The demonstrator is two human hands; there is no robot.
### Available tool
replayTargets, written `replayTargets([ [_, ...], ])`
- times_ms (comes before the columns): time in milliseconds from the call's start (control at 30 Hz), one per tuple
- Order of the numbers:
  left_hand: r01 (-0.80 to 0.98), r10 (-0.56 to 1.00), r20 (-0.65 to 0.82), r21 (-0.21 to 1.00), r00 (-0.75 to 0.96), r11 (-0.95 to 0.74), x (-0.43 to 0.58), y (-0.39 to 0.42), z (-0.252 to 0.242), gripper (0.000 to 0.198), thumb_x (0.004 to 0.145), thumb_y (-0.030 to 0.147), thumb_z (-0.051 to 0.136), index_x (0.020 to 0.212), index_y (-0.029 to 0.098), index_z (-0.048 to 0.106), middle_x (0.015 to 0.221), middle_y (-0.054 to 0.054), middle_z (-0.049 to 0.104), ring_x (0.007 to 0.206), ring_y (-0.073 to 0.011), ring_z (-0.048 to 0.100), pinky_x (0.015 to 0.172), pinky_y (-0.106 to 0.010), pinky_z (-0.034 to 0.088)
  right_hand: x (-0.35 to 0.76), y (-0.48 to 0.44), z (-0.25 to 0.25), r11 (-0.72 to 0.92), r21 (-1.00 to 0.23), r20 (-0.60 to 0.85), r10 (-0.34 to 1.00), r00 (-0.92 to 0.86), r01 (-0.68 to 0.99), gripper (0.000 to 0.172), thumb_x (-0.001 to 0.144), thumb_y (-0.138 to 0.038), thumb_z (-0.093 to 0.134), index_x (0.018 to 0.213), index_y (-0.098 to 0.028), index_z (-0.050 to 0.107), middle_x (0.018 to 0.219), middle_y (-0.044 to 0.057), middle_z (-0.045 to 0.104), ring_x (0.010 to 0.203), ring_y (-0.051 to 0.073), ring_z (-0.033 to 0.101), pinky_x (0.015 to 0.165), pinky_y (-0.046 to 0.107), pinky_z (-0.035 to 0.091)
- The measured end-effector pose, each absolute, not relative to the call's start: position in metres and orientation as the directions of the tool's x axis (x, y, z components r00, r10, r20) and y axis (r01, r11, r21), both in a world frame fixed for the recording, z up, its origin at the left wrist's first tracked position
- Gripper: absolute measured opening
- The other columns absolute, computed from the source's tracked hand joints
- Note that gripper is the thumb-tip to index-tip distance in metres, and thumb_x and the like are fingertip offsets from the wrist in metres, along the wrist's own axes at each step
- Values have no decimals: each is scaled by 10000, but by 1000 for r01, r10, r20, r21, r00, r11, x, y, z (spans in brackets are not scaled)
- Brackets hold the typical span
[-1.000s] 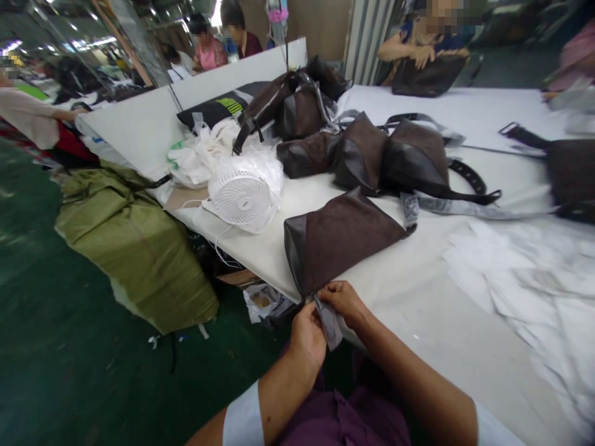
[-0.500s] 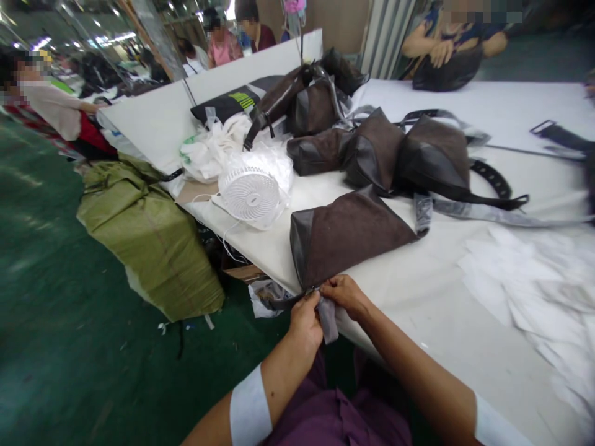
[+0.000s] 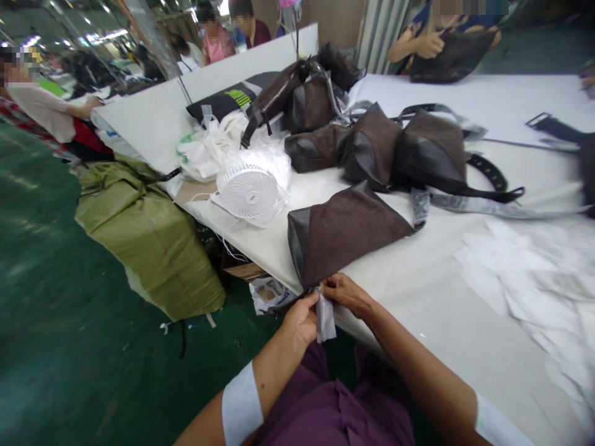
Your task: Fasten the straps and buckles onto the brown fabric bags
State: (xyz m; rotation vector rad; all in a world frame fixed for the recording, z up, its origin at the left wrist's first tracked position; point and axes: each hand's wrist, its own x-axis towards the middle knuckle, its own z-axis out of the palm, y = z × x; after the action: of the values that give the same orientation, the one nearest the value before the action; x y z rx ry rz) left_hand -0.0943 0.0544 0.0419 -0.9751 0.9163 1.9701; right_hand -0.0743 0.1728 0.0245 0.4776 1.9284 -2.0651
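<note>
At the seven-o'clock corner of the bag (image 3: 353,232), the strip (image 3: 326,321) remains pinched by left hand (image 3: 301,319) and right hand (image 3: 348,295); handling appears unfinished.

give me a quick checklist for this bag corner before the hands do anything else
1. Bag supported: ok, lying on the table, near corner at its edge.
2. Both hands at that corner: ok, left hand and right hand meet there.
3. Grey strip hanging free at its lower end: ok, it hangs down by the hands.
4. Fastening at the corner: cannot tell, fingers hide it.
5. Fan clear of the bag: ok, there is a gap between them.
</note>
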Motion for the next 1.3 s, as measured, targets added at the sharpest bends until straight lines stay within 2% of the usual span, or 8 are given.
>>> replayTargets([
  [167, -853, 314, -862, 220, -397, -473, -94, 49, 40, 97, 746, 45, 595, 770, 138, 610, 705, -57, 664, 642, -184, 647, 661, -313, 539, -73, 168, 24, 321, -864, -310, 270, -911, 389, 44, 647, -180, 554, 628, -150, 581, 568, -17, 531, 541, 100, 453, 496, 197, 303],
  [267, -855, 338, -851, 216, -401, -471, -93, 47, 39, 134, 734, 34, 599, 791, 155, 609, 737, -54, 673, 662, -186, 652, 673, -317, 535, -74, 167, 26, 389, -818, -310, 325, -894, 425, 25, 622, -176, 601, 636, -155, 600, 585, -8, 559, 565, 111, 490, 503, 197, 318],
  [533, -854, 350, -827, 263, -439, -450, -89, 48, 35, 88, 778, 75, 557, 780, 150, 603, 669, -53, 656, 583, -181, 630, 650, -328, 529, -76, 154, 27, 111, -841, -463, 357, -811, 529, 126, 587, -128, 582, 689, -162, 516, 508, -34, 502, 433, 76, 424, 414, 185, 265],
  [667, -824, 329, -815, 286, -478, -489, -90, 49, 32, 110, 759, 47, 567, 729, 147, 600, 624, -36, 629, 547, -155, 611, 657, -307, 518, -77, 152, 30, -69, -826, -555, 274, -786, 559, 177, 568, -128, 560, 737, -157, 517, 465, -47, 472, 390, 77, 396, 380, 190, 247],
  [800, -807, 308, -799, 333, -516, -488, -90, 48, 31, 122, 744, 30, 561, 705, 136, 605, 622, -34, 622, 540, -149, 601, 661, -306, 515, -77, 155, 30, -176, -834, -548, 159, -821, 522, 183, 552, -148, 553, 733, -148, 534, 471, -51, 464, 387, 71, 383, 367, 188, 241],
  [967, -794, 295, -773, 404, -562, -455, -90, 49, 28, 169, 708, -19, 540, 648, 132, 587, 587, -32, 611, 522, -140, 573, 637, -282, 496, -78, 159, 29, -204, -815, -570, 105, -815, 543, 128, 590, -193, 600, 680, -149, 521, 496, -37, 489, 401, 69, 416, 378, 182, 267],
  [1100, -766, 269, -750, 453, -604, -456, -90, 50, 27, 166, 691, -26, 545, 655, 132, 580, 601, -39, 619, 539, -138, 570, 607, -260, 474, -84, 160, 27, -240, -765, -628, 75, -774, 597, 152, 631, -189, 633, 624, -152, 486, 436, -41, 455, 353, 66, 374, 360, 190, 232],
  [1300, -817, 396, -736, 372, -549, -441, -83, 41, 29, 133, 685, 58, 582, 802, 120, 600, 707, -51, 636, 632, -168, 594, 650, -308, 471, -90, 160, 18, -292, -689, -702, 45, -710, 663, 180, 661, -119, 588, 577, -165, 436, 386, -57, 411, 323, 65, 325, 347, 192, 225],
])
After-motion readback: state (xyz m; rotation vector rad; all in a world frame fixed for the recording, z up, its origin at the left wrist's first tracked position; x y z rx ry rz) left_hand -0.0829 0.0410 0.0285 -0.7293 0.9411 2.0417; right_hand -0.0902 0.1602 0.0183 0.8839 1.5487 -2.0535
